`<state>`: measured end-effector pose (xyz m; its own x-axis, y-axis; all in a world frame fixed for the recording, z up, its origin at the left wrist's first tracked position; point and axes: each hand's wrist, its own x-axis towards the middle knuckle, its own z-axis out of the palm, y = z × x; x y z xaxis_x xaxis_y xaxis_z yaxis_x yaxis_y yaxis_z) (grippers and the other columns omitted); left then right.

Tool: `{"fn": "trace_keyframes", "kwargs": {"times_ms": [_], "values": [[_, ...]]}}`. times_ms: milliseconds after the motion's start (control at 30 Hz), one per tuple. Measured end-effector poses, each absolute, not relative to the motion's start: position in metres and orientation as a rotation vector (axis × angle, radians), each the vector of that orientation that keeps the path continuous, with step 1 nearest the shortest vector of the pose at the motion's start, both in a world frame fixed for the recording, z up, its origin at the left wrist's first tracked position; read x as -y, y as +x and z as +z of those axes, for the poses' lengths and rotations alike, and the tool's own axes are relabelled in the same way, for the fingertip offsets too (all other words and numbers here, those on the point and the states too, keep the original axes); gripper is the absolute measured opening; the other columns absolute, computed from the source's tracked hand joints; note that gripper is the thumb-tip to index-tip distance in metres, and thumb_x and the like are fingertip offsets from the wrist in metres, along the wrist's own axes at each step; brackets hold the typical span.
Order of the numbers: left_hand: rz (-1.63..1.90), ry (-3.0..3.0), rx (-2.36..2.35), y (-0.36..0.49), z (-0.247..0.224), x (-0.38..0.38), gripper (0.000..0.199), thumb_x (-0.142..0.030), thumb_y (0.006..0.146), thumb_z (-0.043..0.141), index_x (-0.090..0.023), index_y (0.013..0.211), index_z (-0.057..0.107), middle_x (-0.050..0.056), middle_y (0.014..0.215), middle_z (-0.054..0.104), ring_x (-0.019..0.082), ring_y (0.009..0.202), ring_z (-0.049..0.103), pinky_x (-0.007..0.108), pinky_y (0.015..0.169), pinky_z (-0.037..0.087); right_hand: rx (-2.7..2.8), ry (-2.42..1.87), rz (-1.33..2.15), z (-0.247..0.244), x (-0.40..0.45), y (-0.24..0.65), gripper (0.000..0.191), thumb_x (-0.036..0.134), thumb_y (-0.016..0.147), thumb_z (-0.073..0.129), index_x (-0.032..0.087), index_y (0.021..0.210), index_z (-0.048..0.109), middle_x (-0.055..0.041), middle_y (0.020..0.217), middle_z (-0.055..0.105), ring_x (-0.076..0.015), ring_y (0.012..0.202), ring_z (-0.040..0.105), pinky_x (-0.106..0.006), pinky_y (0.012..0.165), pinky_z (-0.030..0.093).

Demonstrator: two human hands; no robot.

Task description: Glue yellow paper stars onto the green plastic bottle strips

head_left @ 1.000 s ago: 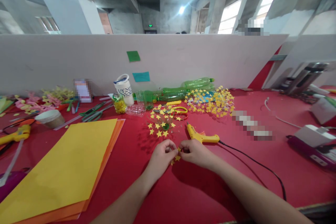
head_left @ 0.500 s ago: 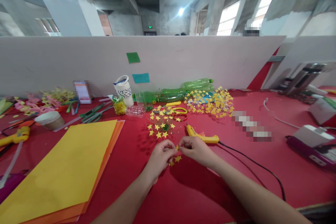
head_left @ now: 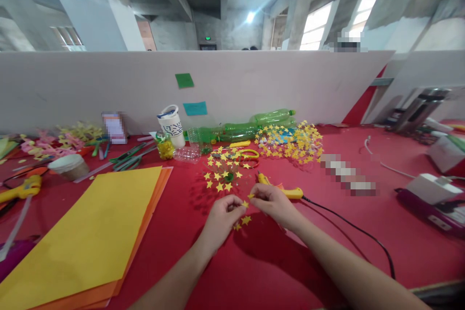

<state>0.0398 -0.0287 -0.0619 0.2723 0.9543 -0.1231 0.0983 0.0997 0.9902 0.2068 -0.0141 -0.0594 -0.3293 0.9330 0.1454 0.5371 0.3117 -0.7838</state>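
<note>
My left hand (head_left: 225, 214) pinches a small yellow star (head_left: 245, 204) between thumb and fingertips. Just right of it, my right hand (head_left: 271, 199) is closed on another yellow star (head_left: 251, 196); a small gap parts the two. Below the fingertips, more yellow stars (head_left: 246, 220) show near my left hand; what joins them is too small to tell. Beyond my hands stands a spray of yellow stars (head_left: 220, 186) around a green bottle neck (head_left: 229, 177). Partly behind my right hand lies a yellow glue gun (head_left: 292, 193).
Yellow and orange sheets (head_left: 90, 223) lie at the left. Green bottles (head_left: 240, 131), scissors (head_left: 250, 154), a white tumbler (head_left: 173, 128) and a heap of stars (head_left: 307, 143) stand along the partition. The glue gun's black cord (head_left: 348, 223) crosses the right side.
My right hand has moved slightly right and up, away from my left hand. A star now shows at each hand's fingertips, where the fingertips were close together around one yellow piece.
</note>
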Motion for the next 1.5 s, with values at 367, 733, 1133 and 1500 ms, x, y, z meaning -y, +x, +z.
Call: {"fn": "trace_keyframes", "kwargs": {"times_ms": [367,733,1133,1500], "values": [[1.001,1.405,-1.159,0.035,-0.054,0.028,0.013,-0.031,0.074,0.054,-0.018,0.070,0.053,-0.007,0.051,0.038,0.009,0.049,0.036,0.020,0.048,0.028,2.225,-1.525,0.465,-0.041,0.018,0.223,0.018,0.022,0.078,0.046,0.019,0.072,0.063,-0.0008,0.060,0.058,-0.0120,0.054,0.046,-0.024,0.052,0.025],[1.004,1.436,-1.129,0.035,-0.050,0.031,0.011,-0.026,0.076,0.053,-0.018,0.069,0.050,-0.007,0.051,0.038,0.008,0.049,0.036,0.019,0.048,0.030,2.473,-1.896,-0.018,-0.052,0.000,0.270,0.025,0.010,0.064,0.053,0.015,0.087,0.059,-0.0101,0.089,0.057,-0.0202,0.079,0.056,-0.027,0.064,0.035],[1.214,1.357,-1.126,0.026,-0.040,0.031,0.017,-0.037,0.080,0.053,-0.020,0.079,0.053,-0.006,0.052,0.041,0.009,0.050,0.038,0.019,0.048,0.030,1.745,-1.248,0.668,-0.039,0.024,0.247,0.024,0.039,0.080,0.054,0.020,0.094,0.053,-0.0053,0.085,0.061,-0.0179,0.072,0.057,-0.028,0.062,0.046],[1.289,1.423,-1.233,0.025,-0.041,0.027,0.017,-0.036,0.083,0.046,-0.020,0.087,0.049,-0.006,0.055,0.044,0.009,0.052,0.042,0.020,0.052,0.034,1.756,-1.284,0.799,-0.053,0.046,0.224,0.029,0.045,0.076,0.056,0.023,0.095,0.058,-0.0044,0.076,0.062,-0.0188,0.067,0.057,-0.030,0.058,0.049]]}}
